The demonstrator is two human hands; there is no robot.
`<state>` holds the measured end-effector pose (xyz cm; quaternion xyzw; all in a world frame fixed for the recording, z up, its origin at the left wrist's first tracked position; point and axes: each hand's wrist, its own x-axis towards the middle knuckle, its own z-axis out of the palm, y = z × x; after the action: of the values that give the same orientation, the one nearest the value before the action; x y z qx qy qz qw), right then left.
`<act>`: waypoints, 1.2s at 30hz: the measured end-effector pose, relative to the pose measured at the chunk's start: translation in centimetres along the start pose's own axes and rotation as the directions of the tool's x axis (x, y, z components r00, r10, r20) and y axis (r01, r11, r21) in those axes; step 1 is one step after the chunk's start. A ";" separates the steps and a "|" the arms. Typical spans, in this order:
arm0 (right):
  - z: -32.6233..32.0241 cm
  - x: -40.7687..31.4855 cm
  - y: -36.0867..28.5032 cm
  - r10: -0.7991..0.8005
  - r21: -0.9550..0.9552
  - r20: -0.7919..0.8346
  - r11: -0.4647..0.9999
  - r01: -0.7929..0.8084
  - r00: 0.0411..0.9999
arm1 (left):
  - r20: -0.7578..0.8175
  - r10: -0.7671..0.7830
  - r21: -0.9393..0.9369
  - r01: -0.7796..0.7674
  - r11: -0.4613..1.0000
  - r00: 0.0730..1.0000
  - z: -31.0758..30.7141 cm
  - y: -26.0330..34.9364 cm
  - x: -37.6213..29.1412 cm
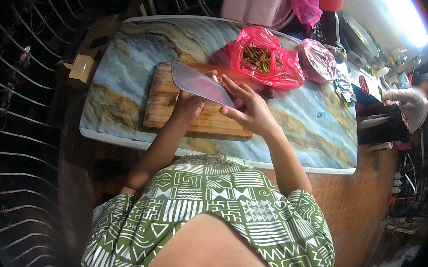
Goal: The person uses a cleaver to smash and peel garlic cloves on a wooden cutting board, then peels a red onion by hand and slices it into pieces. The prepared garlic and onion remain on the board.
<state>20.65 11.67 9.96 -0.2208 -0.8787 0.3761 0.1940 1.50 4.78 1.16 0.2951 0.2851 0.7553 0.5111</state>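
A broad metal kitchen knife (pixel 203 85) is held tilted above a wooden cutting board (pixel 162 110), its blade pointing to the upper left. At the other end of the blade is my right hand (pixel 256 112), which holds the knife; its thumb and forefinger are spread, and the handle is mostly hidden. My left hand (pixel 188 108) is partly hidden behind the blade, with fingertips showing above it beside a small pale piece (pixel 215 79). Whether those fingers grip the piece is unclear. Behind the board lies an open pink plastic bag (pixel 240 55) of thin green-brown stems (pixel 260 59).
The board rests on a marble-patterned table (pixel 128 68). Dark round items (pixel 268 93) lie by the bag; a tied pink bag (pixel 317 60), a packet (pixel 344 85) and rubber bands (pixel 320 114) are to the right. A cardboard box (pixel 82 69) is at left. Another person (pixel 413 107) is far right.
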 end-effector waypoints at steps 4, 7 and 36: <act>0.3 -0.3 0.0 0.017 0.028 0.020 0.999 -0.018 1.000 | 0.002 -0.006 0.031 0.006 1.000 1.000 0.5 0.3 -0.2; 0.3 -0.4 -0.1 0.009 0.027 0.010 1.000 -0.010 1.000 | 0.002 -0.002 0.031 0.001 1.000 1.000 0.4 0.2 -0.2; 0.0 -0.7 -0.2 -0.003 0.051 0.025 0.999 0.002 1.000 | -0.011 -0.005 0.072 0.006 0.997 1.000 1.3 1.1 -0.7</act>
<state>21.20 11.21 10.01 -0.2099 -0.8715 0.4009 0.1892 2.01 3.94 2.70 0.3084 0.3156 0.7446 0.5008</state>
